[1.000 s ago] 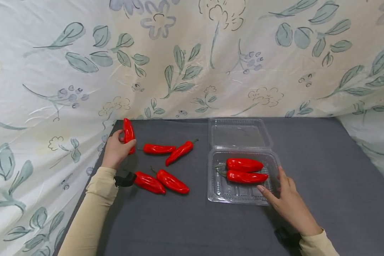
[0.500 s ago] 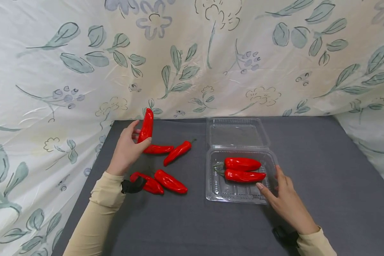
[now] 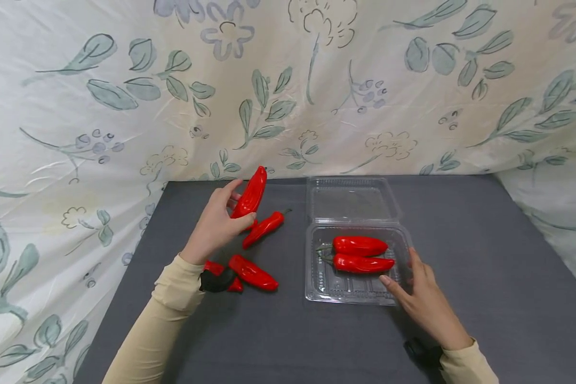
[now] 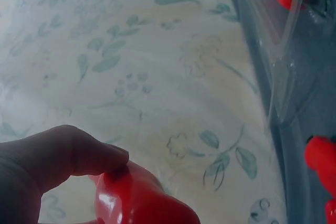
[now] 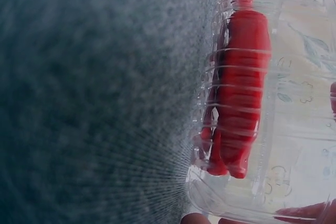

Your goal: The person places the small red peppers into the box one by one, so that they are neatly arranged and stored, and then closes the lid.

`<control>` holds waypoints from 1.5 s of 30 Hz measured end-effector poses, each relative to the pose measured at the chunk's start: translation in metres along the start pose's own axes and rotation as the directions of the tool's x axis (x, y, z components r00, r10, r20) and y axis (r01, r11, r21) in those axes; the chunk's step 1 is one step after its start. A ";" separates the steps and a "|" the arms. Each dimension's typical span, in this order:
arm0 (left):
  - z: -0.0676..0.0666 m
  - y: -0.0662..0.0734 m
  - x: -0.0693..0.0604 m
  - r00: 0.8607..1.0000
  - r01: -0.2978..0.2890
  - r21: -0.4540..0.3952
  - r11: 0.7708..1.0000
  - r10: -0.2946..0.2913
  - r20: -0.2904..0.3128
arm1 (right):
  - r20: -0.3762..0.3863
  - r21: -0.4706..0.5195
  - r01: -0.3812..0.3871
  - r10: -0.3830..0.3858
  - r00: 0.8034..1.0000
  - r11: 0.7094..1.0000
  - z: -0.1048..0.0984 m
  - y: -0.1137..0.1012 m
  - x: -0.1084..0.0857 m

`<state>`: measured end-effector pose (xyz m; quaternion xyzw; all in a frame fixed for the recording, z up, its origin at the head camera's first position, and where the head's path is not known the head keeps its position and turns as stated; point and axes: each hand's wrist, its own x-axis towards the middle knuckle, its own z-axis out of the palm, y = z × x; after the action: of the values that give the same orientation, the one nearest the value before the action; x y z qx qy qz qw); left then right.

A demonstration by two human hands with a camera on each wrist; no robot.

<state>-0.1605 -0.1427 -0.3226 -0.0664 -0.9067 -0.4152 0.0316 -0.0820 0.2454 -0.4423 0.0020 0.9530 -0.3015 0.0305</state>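
Note:
My left hand (image 3: 218, 221) holds a red pepper (image 3: 252, 192) raised off the table, its tip pointing up. In the left wrist view, the thumb presses on the pepper (image 4: 136, 198). My right hand (image 3: 429, 304) grips the near right corner of the clear plastic clamshell container (image 3: 317, 290), thumb over the near side and fingers along the right wall. Inside the container two red peppers lie side by side, the far pepper (image 3: 360, 246) and the near pepper (image 3: 364, 263). The right wrist view shows red peppers (image 5: 244, 87) through the ribbed plastic wall.
Behind the left hand lies a pepper (image 3: 264, 229), with another partly hidden under the held one. Closer in are a pepper (image 3: 253, 273) and one (image 3: 235, 285) partly covered by the wrist strap. The container's lid (image 3: 352, 200) lies folded back toward the floral cloth (image 3: 288, 96).
The left hand has carried its pepper from the table's far left rightward, past the loose peppers behind it. The right hand stays at the container's corner.

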 end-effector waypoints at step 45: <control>0.176 0.055 -0.005 0.714 -0.483 0.217 0.848 0.238 0.658 | -0.033 0.100 0.101 -0.098 0.995 0.990 0.002 0.002 0.002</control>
<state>-0.1474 0.0255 -0.3966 -0.3682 -0.8975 -0.1759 -0.1675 -0.0834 0.2461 -0.4454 -0.0400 0.9356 -0.3509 0.0019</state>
